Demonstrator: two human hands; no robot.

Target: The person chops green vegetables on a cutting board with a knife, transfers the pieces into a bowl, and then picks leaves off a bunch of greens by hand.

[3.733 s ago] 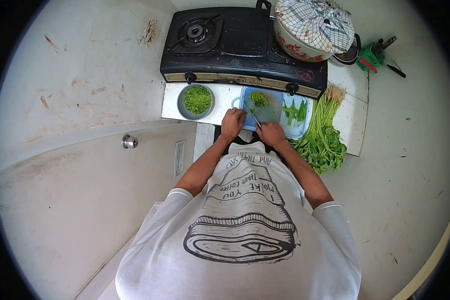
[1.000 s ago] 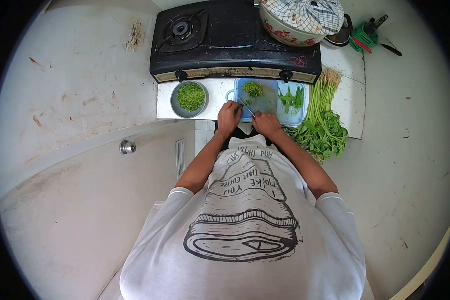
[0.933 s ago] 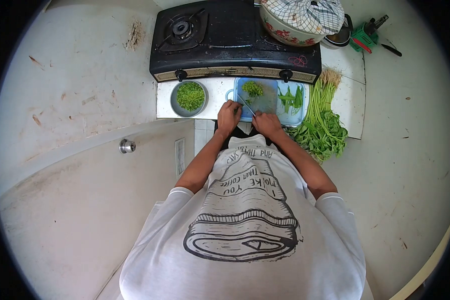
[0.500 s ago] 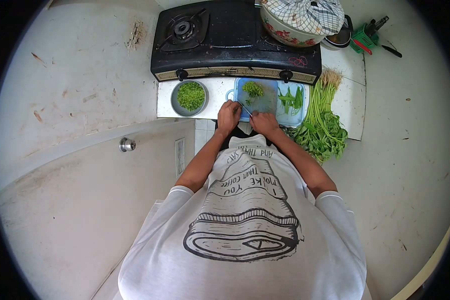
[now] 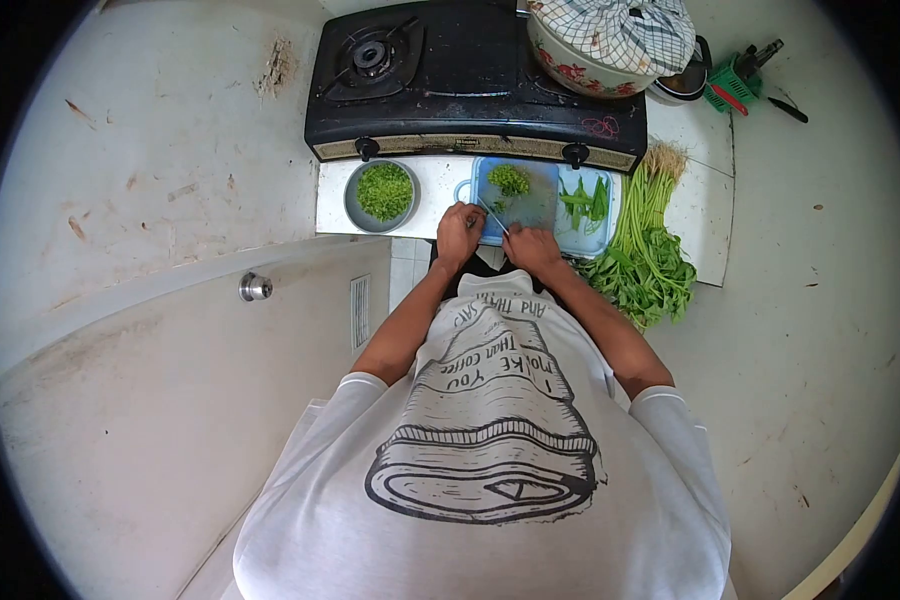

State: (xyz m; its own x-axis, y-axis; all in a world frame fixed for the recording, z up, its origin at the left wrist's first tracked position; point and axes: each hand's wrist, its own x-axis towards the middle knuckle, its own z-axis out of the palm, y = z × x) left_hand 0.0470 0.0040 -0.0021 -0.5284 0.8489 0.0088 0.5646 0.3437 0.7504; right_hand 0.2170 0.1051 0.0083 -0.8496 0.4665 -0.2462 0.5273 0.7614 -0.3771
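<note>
My right hand (image 5: pixel 532 247) is closed around a knife (image 5: pixel 493 217), whose thin blade slants up and left over the blue cutting board (image 5: pixel 543 225). By the blade's tip, at the board's left front edge, my left hand (image 5: pixel 459 235) has its fingers curled together; whatever they pinch is hidden. A small heap of finely chopped greens (image 5: pixel 510 180) lies on the board, just beyond the blade. Several longer green pieces (image 5: pixel 583 202) rest on its pale right part. Left of the board stands a grey bowl (image 5: pixel 349 208) filled with chopped greens (image 5: pixel 384 191).
Behind the board is a black gas stove (image 5: pixel 470 85), bearing a flowered pot (image 5: pixel 576 72) covered by a checked cloth (image 5: pixel 620 32). A large bunch of leafy greens (image 5: pixel 645 240) hangs over the counter's front edge. Farther right are a green basket (image 5: pixel 722 93) and another knife (image 5: pixel 788 109).
The knife blade now shows more plainly, angled between my hands. Both hands stay almost in place, and the whole view has shifted slightly.
</note>
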